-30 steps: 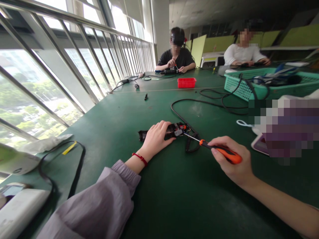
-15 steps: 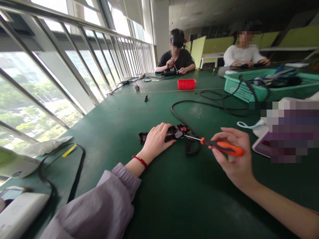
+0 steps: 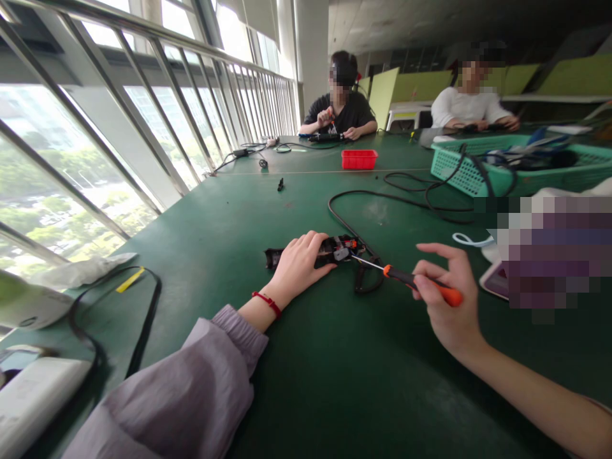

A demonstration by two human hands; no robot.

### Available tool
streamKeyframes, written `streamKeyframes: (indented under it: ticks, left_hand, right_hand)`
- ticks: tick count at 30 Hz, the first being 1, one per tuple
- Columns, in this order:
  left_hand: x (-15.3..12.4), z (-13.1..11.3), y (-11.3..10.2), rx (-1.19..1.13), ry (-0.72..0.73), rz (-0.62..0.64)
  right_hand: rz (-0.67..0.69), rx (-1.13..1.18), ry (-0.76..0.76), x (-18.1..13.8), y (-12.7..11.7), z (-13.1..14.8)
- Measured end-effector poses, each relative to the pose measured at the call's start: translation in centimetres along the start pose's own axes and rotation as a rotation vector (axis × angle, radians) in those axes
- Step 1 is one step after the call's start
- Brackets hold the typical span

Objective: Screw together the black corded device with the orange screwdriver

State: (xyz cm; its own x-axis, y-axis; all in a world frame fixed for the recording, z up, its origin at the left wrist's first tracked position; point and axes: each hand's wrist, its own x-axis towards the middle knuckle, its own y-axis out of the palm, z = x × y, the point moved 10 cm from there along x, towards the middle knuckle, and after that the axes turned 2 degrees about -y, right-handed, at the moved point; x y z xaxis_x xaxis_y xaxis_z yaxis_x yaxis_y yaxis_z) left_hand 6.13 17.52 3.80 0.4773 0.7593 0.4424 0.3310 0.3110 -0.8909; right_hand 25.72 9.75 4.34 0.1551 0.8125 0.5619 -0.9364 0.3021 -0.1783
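A small black opened device (image 3: pixel 335 248) with exposed wiring lies on the green table (image 3: pixel 335 382). My left hand (image 3: pixel 299 264) rests on top of it, fingers curled over it and pressing it down. My right hand (image 3: pixel 447 306) grips an orange-handled screwdriver (image 3: pixel 415 284), with the forefinger lifted off the handle. The thin metal tip reaches the right end of the device. A black cord (image 3: pixel 368 217) runs from the device across the table.
A red bin (image 3: pixel 359 159) stands further back, a teal basket (image 3: pixel 516 166) of cables at the right. Two other people sit at the far end. A black strap (image 3: pixel 143 319) and white objects lie at the left, beside the window railing.
My right hand has shifted its grip on the screwdriver: first wrapped over the handle, now fingers loosened with the forefinger raised. The left hand stays on the device.
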Motion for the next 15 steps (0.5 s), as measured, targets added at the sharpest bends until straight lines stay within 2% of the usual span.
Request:
streamKeyframes:
  ticks: [2, 3, 6, 8, 12, 15]
  left_hand:
    - [0.0, 0.0, -0.1, -0.001, -0.004, -0.001]
    - [0.0, 0.0, -0.1, -0.002, -0.006, -0.001]
    - [0.0, -0.1, -0.2, -0.010, -0.009, -0.002]
    - [0.0, -0.1, -0.2, -0.015, -0.008, 0.000]
    - [0.0, 0.0, -0.1, -0.004, -0.007, 0.005]
    - [0.0, 0.0, 0.0, -0.004, -0.004, 0.002]
  right_hand:
    - [0.013, -0.035, 0.083, -0.1, 0.0, -0.8]
    - [-0.006, -0.044, 0.068, -0.1, -0.2, -0.6]
    - [-0.065, -0.026, -0.097, 0.1, -0.6, 1.2]
    - [-0.050, -0.022, -0.156, 0.1, -0.4, 1.7]
    - [0.032, -0.029, 0.003, -0.1, 0.3, 0.0]
    - [0.024, -0.045, 0.079, -0.3, 0.2, -0.6]
